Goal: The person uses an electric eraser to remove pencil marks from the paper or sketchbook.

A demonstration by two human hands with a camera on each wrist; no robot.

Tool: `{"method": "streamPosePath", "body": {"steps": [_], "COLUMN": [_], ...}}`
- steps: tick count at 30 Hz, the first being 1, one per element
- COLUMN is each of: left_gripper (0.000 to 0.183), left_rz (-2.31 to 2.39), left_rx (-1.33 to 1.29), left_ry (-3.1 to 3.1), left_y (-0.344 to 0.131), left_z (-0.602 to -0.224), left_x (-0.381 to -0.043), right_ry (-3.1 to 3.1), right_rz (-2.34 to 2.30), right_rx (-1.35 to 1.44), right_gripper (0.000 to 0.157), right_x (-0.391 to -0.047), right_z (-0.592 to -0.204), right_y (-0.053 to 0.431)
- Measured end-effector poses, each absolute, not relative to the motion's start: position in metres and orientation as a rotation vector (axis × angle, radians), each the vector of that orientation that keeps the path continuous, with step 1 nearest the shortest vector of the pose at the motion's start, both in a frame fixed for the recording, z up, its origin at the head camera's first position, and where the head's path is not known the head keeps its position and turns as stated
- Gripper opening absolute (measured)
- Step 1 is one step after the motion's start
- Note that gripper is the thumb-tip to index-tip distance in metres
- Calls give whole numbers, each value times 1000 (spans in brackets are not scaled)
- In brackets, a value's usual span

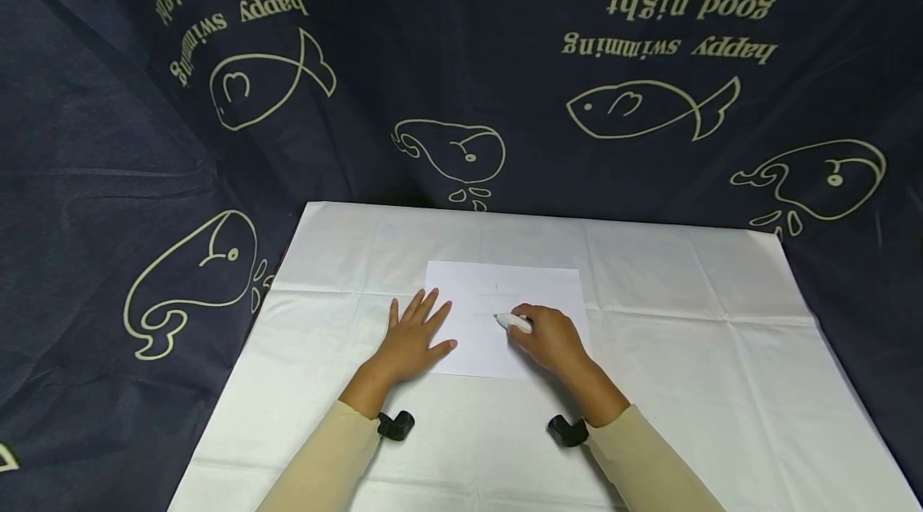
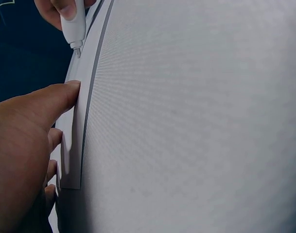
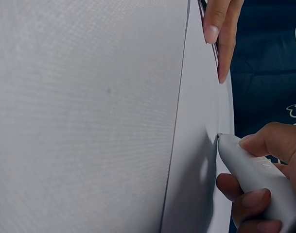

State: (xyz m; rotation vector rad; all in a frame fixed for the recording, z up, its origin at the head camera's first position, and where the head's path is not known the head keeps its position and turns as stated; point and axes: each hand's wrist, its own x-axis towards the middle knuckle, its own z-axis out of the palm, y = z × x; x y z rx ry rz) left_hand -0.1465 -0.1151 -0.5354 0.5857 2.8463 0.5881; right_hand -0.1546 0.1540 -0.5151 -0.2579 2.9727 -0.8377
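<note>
A sheet of white paper (image 1: 469,352) lies on the covered table, with faint thin lines near its middle. My left hand (image 1: 409,344) rests spread over the paper's left edge, thumb and fingertips on the sheet. In my right hand (image 1: 554,336) I grip a thick white pen (image 1: 513,322) with a narrow tip, pointing left at the faint lines. The left wrist view shows the white pen (image 2: 74,29) tip down close over the paper, beyond my left thumb (image 2: 65,94). From the right wrist, the pen's rounded body (image 3: 257,177) appears with fingers curled round it.
A white creased cloth (image 1: 685,368) covers the table. Behind and beside it hangs a dark blue curtain (image 1: 534,39) printed with fish, whales and lettering. Black wrist cameras sit on the left wrist (image 1: 397,425) and right wrist (image 1: 568,430), by the beige sleeves.
</note>
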Motion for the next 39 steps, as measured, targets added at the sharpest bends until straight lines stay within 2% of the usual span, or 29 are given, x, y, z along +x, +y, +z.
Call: {"method": "streamPosePath", "body": {"steps": [39], "left_gripper": [70], "left_rz": [617], "left_rx": [597], "left_ry": [2850], "left_y": [-116], "left_z": [-539], "left_x": [-147], "right_ry": [2975], "right_rz": [-832], "right_rx": [-255], "right_gripper": [24], "right_x": [-155], "right_z": [-515], "right_y": [152]}}
